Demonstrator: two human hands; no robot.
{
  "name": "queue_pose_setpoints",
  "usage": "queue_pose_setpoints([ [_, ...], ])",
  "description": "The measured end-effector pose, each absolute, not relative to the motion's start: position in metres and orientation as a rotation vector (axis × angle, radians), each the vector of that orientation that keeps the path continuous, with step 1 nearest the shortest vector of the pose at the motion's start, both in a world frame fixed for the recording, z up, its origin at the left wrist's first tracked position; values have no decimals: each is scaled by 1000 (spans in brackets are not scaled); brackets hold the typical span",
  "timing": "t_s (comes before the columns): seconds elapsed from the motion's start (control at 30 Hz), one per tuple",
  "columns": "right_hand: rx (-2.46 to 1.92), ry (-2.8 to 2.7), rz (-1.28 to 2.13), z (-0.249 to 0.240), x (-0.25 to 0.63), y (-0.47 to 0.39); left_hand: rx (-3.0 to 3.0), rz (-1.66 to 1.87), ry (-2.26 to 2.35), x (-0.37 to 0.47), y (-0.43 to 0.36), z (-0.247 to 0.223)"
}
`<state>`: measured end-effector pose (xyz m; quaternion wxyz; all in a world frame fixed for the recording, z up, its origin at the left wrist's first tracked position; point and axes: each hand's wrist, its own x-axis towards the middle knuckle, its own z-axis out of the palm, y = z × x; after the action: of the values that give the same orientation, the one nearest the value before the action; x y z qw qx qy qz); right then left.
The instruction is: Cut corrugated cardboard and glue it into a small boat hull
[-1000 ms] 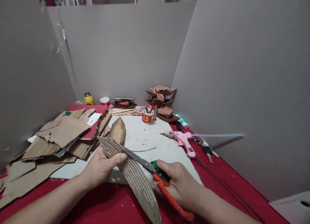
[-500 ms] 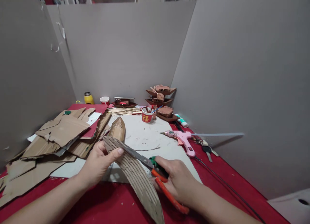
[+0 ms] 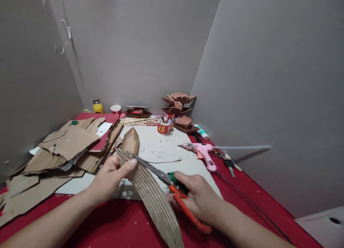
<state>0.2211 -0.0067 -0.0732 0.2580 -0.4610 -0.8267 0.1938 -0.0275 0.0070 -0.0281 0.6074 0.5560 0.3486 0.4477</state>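
Observation:
A long, curved strip of corrugated cardboard [image 3: 154, 196] tapers to a point at its far end, its ridges facing up. Near that tip, my left hand [image 3: 114, 176] pinches it between thumb and fingers. My right hand [image 3: 197, 194] grips scissors [image 3: 162, 174] with orange and green handles. Their blades lie along the strip's right edge, tips close to my left thumb. Behind my left hand, a small cardboard boat hull [image 3: 130, 140] rests on the white board [image 3: 150, 146]. A thin cardboard sliver [image 3: 163, 161] lies just beyond the scissors.
Stacked cardboard sheets [image 3: 67, 147] cover the left side. A pink glue gun [image 3: 201, 151] with a glue stick lies right, its cord trailing forward. A red paper cup [image 3: 163, 126], wooden sticks [image 3: 138, 121], model boats [image 3: 180, 112] and a yellow bottle [image 3: 98, 107] stand at the back.
The scissors' blades have shifted slightly right, toward the strip's edge. The thin sliver now appears farther from the strip. My left hand keeps its hold, and the view has tilted slightly down.

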Motion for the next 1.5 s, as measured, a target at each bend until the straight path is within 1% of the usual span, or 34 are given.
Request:
queue_pose_setpoints([
  [0.23,-1199,-2317,391,-67,219,-5,1325,918,754,-28,6,-26],
  [0.37,-1194,-2320,417,-68,220,-6,1329,888,707,-29,8,-28],
  [0.6,-1201,-2276,583,-76,222,-6,1348,827,711,-33,9,-23],
  [0.87,-1247,-2242,592,-77,221,-3,1349,1011,786,-42,16,-24],
  [1.23,-1324,-2328,461,-69,222,-6,1443,820,796,-32,10,-23],
  [1.5,-1296,-2307,517,-74,222,-7,1478,799,840,-34,11,-24],
])
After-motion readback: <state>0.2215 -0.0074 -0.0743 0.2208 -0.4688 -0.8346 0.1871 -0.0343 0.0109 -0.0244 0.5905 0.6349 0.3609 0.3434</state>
